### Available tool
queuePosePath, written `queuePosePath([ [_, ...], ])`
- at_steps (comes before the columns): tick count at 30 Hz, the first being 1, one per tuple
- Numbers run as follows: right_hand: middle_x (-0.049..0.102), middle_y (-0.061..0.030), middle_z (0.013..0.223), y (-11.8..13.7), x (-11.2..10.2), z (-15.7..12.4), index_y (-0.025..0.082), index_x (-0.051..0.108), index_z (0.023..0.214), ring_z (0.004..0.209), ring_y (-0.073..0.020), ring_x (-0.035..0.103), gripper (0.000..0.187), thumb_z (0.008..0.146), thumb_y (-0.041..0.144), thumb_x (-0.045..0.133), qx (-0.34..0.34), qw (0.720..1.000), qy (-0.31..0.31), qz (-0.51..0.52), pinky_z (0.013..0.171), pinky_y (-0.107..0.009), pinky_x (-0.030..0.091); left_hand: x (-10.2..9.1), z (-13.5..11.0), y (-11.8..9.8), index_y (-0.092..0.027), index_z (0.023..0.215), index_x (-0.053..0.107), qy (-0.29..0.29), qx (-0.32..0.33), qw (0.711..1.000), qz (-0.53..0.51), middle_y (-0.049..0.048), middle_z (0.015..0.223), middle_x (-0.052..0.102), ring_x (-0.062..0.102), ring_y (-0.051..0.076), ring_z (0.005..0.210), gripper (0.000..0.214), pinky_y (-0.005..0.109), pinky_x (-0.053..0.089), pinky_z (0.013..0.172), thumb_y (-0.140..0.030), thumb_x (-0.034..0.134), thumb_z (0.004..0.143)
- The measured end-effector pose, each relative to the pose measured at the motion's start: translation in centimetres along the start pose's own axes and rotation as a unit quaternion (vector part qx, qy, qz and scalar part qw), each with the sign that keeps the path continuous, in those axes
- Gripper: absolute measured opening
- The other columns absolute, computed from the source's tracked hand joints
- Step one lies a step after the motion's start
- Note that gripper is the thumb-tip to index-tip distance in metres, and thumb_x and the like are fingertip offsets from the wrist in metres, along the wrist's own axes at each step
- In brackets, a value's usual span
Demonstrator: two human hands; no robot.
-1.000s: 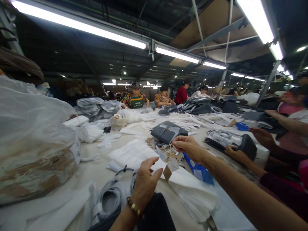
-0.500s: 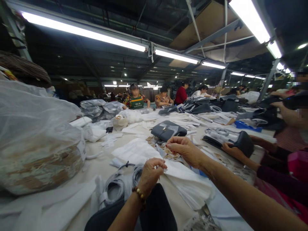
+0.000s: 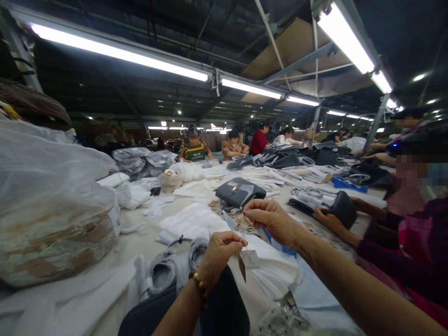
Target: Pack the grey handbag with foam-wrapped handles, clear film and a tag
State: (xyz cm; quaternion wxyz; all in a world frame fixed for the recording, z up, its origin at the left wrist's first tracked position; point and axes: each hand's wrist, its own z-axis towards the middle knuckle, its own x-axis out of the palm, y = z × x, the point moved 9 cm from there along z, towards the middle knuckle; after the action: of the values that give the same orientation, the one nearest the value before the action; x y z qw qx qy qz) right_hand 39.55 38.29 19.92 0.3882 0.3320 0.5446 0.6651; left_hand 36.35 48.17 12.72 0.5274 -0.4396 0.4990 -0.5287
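Cream-coloured flat desk (image 3: 135, 245), spread from three through six to nine o'clock. Between nine and ten o'clock from the left hand (image 3: 220, 254), bulging sack of translucent white plastic (image 3: 52, 200), with brown and pale scraps showing through low down. At ten o'clock, soft white sheet (image 3: 189, 219), laid flat. At six o'clock, dark navy bag with a rounded corner (image 3: 226, 303), partly covered. Between two and three o'clock, black bag (image 3: 345, 210), gripped by a co-worker's hand (image 3: 329, 221) below a dark purple sleeve (image 3: 378, 259). Between twelve and one o'clock, slate-grey flap bag with a gold-toned clasp (image 3: 241, 191). Toward eight o'clock, grey coiled straps in clear wrapping (image 3: 163, 275), beside the dark navy bag.

At two o'clock, right hand (image 3: 271, 219), pinched on the upper end of a thin pale cord (image 3: 244, 234); left hand pinched on the same cord, lower down, with a bracelet of brown and yellow beads (image 3: 199, 284) at the wrist. At four o'clock, just below the left fingertips, white card tag (image 3: 251, 259) and brown card tag (image 3: 241, 268), hanging close together.
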Motion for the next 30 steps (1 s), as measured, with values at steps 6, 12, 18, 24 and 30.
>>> queuePosePath([
  [6,0.056,0.0017,0.057,-0.4,0.3,-1.0,0.014,0.064,0.064,0.052,-0.0075,0.043,0.016,0.059,0.029,0.069,-0.001,0.999,0.036,0.000,0.054,-0.023,0.030,0.1,0.1,-1.4,-0.016,0.058,0.059,-0.055,0.039,0.997,-0.029,0.0003,0.060,0.059,0.052,0.015,0.064,0.011,0.027,0.038,0.067,-0.027,0.058,0.058],
  [12,0.055,0.0013,0.061,-1.2,0.0,-1.6,0.015,0.064,0.068,0.057,-0.0094,0.042,0.014,0.063,0.028,0.067,-0.021,0.999,0.027,0.032,0.057,-0.025,0.031,-0.2,-0.1,-2.6,-0.015,0.059,0.057,-0.110,0.047,0.992,-0.036,-0.0054,0.049,0.043,0.034,0.009,0.049,0.023,0.023,0.026,0.050,-0.037,0.065,0.060],
  [18,0.061,-0.0005,0.086,-4.2,-0.2,-2.9,0.019,0.064,0.086,0.082,-0.0146,0.050,0.028,0.058,0.019,0.062,-0.022,0.998,0.004,0.066,0.072,-0.026,0.036,-0.9,-0.1,-2.3,-0.017,0.055,0.050,-0.158,0.034,0.986,-0.037,-0.0073,0.048,0.036,0.026,0.008,0.047,0.035,0.024,0.022,0.048,-0.048,0.065,0.061],
  [24,0.063,-0.0001,0.085,-6.4,2.2,-3.4,0.020,0.063,0.082,0.082,-0.0158,0.053,0.028,0.059,0.027,0.077,-0.010,0.997,0.049,0.065,0.078,-0.030,0.038,-1.5,0.0,-1.0,-0.019,0.053,0.045,-0.199,-0.004,0.980,-0.005,-0.0054,0.049,0.040,0.033,0.010,0.049,0.039,0.025,0.026,0.048,-0.051,0.065,0.065],
  [30,0.061,-0.0013,0.073,-8.8,2.1,-3.3,0.018,0.064,0.069,0.075,-0.0169,0.052,0.023,0.069,0.040,0.070,-0.004,1.000,0.024,-0.010,0.077,-0.031,0.037,-1.7,-0.6,0.7,-0.021,0.053,0.043,-0.188,-0.045,0.980,-0.050,-0.0066,0.042,0.031,0.027,0.010,0.044,0.045,0.026,0.025,0.046,-0.059,0.061,0.067],
])
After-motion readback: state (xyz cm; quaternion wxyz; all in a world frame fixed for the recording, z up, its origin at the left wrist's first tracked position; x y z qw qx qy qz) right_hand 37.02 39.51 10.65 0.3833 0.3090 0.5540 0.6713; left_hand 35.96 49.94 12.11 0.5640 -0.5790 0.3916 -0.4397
